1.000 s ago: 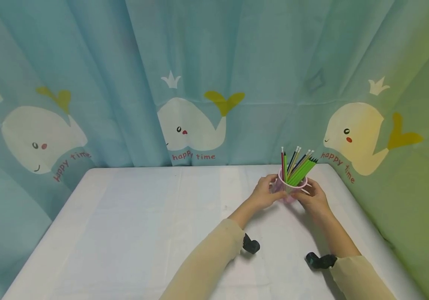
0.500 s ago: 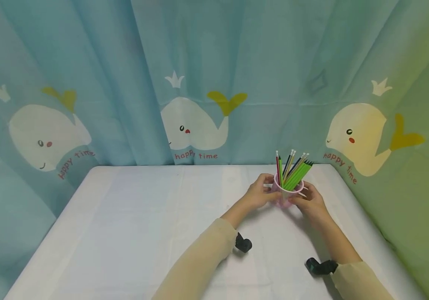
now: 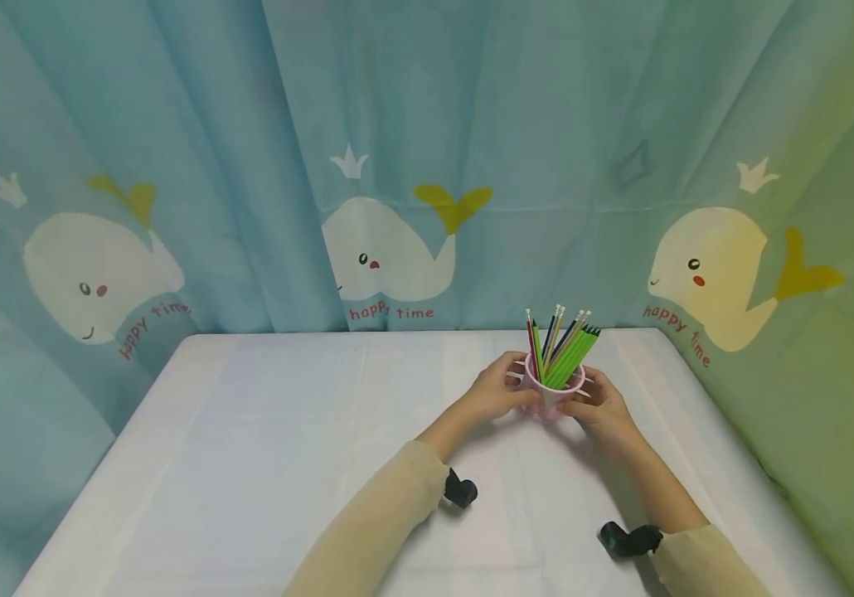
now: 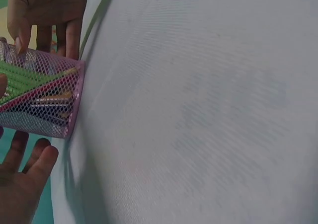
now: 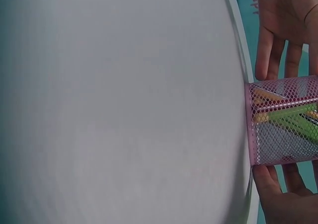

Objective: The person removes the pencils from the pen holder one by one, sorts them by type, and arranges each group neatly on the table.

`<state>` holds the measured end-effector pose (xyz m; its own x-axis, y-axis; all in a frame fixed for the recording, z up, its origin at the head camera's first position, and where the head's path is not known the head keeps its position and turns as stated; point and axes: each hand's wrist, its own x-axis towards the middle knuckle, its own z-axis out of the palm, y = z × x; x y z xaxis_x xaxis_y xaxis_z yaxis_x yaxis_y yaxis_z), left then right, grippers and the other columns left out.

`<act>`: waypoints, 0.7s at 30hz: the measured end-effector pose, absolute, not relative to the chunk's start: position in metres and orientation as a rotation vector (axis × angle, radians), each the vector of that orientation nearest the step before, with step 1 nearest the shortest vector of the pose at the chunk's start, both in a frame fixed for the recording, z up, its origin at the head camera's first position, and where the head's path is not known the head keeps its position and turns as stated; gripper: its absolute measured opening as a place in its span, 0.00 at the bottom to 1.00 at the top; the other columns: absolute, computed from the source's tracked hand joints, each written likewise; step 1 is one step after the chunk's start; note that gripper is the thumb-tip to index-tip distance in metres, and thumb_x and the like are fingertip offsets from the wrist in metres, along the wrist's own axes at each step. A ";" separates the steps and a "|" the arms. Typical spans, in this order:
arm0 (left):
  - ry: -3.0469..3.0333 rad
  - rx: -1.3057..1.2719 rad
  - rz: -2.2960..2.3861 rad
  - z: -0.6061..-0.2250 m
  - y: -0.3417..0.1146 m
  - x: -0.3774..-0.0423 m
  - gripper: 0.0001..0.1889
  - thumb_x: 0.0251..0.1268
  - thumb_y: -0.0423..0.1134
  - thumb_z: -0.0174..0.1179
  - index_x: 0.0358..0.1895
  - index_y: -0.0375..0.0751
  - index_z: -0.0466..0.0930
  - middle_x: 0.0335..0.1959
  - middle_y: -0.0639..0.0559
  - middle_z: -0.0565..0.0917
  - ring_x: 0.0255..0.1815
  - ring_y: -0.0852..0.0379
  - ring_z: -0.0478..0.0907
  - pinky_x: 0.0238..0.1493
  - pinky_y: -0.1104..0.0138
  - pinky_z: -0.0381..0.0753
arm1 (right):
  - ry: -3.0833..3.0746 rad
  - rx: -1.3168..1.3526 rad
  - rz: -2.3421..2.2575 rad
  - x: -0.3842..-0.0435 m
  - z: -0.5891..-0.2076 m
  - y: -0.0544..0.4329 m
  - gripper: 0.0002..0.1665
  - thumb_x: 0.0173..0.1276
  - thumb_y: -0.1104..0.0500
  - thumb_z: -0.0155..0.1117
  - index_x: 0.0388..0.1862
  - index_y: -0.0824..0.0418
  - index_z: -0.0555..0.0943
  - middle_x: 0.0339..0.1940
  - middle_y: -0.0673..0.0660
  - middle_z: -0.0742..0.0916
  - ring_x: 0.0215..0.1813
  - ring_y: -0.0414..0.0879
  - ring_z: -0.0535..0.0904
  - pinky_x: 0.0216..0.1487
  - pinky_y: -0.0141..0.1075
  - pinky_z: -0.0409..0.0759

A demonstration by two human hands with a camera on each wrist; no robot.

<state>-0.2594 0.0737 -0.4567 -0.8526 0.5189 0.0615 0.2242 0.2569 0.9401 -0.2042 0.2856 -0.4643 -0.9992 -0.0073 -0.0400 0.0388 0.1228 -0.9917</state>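
Both hands hold a pink mesh pencil cup [image 3: 544, 404] between them at the far right of the white table. My left hand [image 3: 492, 391] curves round its left side and my right hand [image 3: 604, 408] round its right, thumbs toward me. Green pencils [image 3: 570, 358] and several dark, red and tan ones with white eraser ends lean out of the upright cup. Through the mesh [image 4: 44, 92] in the left wrist view, their lower ends show. The cup's base rim [image 5: 250, 124] is right at the tabletop in the right wrist view.
A white cloth covers the table [image 3: 270, 448]. Behind it hangs a teal curtain [image 3: 546, 166] with printed whales, turning green on the right side. Black wrist cameras [image 3: 461, 489] sit at both beige sleeves [image 3: 375, 518].
The pencil cup has moved left and a little nearer to me, with both hands round it throughout. The head view has shifted slightly.
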 end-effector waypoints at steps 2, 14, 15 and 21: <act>2.285 0.699 1.619 -0.457 0.069 -0.258 0.33 0.63 0.38 0.68 0.70 0.42 0.65 0.64 0.44 0.76 0.60 0.47 0.78 0.61 0.67 0.80 | 2.328 0.025 -2.044 -0.204 -0.465 0.281 0.41 0.63 0.69 0.67 0.72 0.63 0.60 0.70 0.66 0.69 0.51 0.31 0.79 0.51 0.24 0.81; 2.316 0.687 1.612 -0.458 0.047 -0.251 0.32 0.62 0.37 0.70 0.68 0.40 0.66 0.63 0.44 0.76 0.60 0.47 0.78 0.60 0.64 0.82 | 2.336 -0.004 -2.005 -0.202 -0.468 0.261 0.44 0.62 0.69 0.67 0.74 0.64 0.59 0.71 0.69 0.70 0.52 0.34 0.78 0.52 0.24 0.79; 2.314 0.684 1.613 -0.458 0.045 -0.250 0.33 0.62 0.38 0.70 0.68 0.40 0.66 0.63 0.44 0.76 0.61 0.47 0.77 0.61 0.64 0.81 | 2.331 -0.004 -2.011 -0.202 -0.468 0.259 0.44 0.61 0.70 0.67 0.74 0.65 0.59 0.71 0.70 0.70 0.52 0.34 0.78 0.52 0.24 0.79; 2.299 0.680 1.651 -0.458 0.031 -0.244 0.32 0.62 0.36 0.69 0.68 0.39 0.66 0.63 0.42 0.76 0.61 0.44 0.77 0.62 0.59 0.81 | 2.268 -0.049 -2.063 -0.200 -0.467 0.247 0.44 0.60 0.74 0.65 0.74 0.66 0.59 0.71 0.71 0.69 0.56 0.40 0.79 0.53 0.25 0.80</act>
<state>-0.2442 0.0309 -0.4576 -0.8657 0.4941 0.0804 0.2341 0.2576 0.9375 -0.2003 0.2472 -0.4669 -0.9966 -0.0746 -0.0342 0.0269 0.0956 -0.9951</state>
